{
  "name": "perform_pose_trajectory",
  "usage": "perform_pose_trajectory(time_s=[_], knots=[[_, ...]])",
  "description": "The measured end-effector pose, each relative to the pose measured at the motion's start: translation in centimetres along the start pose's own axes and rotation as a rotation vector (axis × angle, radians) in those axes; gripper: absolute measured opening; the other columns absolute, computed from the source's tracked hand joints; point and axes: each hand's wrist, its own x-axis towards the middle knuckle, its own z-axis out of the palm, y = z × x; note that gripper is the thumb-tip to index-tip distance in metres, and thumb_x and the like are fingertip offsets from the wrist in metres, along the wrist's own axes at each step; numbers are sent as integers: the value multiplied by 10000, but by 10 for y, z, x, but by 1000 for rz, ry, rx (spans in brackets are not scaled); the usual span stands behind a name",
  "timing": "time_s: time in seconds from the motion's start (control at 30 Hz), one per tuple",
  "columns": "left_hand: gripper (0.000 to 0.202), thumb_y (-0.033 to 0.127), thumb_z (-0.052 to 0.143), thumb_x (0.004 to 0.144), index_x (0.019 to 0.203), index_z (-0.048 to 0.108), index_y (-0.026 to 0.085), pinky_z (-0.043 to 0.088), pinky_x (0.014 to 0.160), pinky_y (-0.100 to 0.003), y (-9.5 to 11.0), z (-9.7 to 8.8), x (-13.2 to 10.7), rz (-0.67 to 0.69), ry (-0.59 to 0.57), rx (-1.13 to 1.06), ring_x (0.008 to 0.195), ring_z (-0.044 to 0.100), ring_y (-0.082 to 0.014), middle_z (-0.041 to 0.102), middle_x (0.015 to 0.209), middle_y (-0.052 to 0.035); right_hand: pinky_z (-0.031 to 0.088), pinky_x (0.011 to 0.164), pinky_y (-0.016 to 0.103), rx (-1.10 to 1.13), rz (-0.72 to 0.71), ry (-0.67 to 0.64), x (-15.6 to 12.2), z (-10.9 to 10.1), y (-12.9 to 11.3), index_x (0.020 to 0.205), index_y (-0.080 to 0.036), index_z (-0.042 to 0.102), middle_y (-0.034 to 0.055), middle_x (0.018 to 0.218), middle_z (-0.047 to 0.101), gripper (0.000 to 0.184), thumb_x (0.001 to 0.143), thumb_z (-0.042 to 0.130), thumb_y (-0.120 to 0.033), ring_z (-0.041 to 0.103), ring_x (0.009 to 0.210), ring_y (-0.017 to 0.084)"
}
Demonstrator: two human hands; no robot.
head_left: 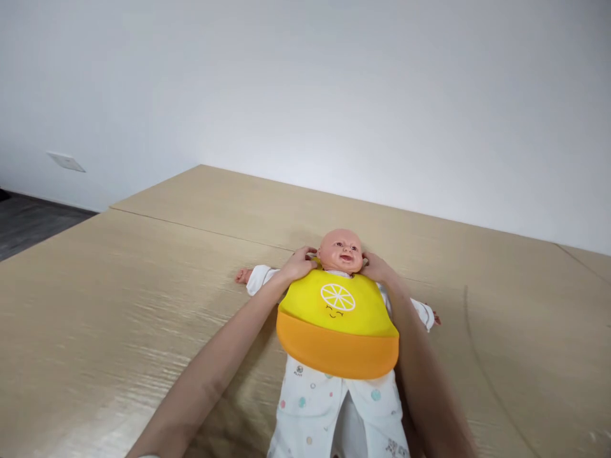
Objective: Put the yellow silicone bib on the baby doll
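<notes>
Nearest me are the white printed trousers (305,420) of the doll (340,249), which lies on its back on the table (143,331). Over its chest and belly, between my forearms (219,356), lies the yellow bib (305,296), its orange pocket (338,351) reaching onto the trousers. I judge it light and bendy, rubbery enough to grip, hardly fragile; its neck ends seem the best hold. My left hand (300,263) curls beside the neck next to a bit of yellow, my right hand (376,266) at the other side; whether my fingers pinch the bib I cannot tell. The doll's head, probably firm, stands in the way, hiding the back of the neck. Its arms (260,278) spread sideways; beyond are a table seam (191,226) and the pale wall (363,108)
</notes>
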Motion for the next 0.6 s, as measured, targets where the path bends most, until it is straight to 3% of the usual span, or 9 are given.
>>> perform_pose_trajectory(time_s=[0.17, 0.37, 0.6], knots=[[348, 189, 517, 639, 959, 632, 113, 424, 634, -254, 6, -2, -6, 53, -26, 40, 788, 591, -198, 661, 893, -83, 380, 685, 252, -225, 87, 44, -3, 5, -2, 828, -118, 593, 134, 811, 619, 394, 637, 619, -461, 555, 832, 215], [220, 166, 496, 670, 812, 657, 117, 414, 632, -252, 9, -5, -9, 111, -70, -1, 758, 589, -192, 676, 835, -74, 362, 656, 299, -279, 126, 56, -11, 5, -14, 705, -129, 582, 151, 753, 609, 359, 625, 584, -479, 564, 777, 242], [256, 138, 557, 627, 865, 648, 119, 406, 617, -228, -2, -3, 0, 43, 80, 25, 745, 576, -171, 680, 811, -61, 360, 640, 317, -209, 135, 124, -13, 6, -8, 727, -112, 555, 158, 760, 599, 341, 617, 587, -433, 557, 751, 255]])
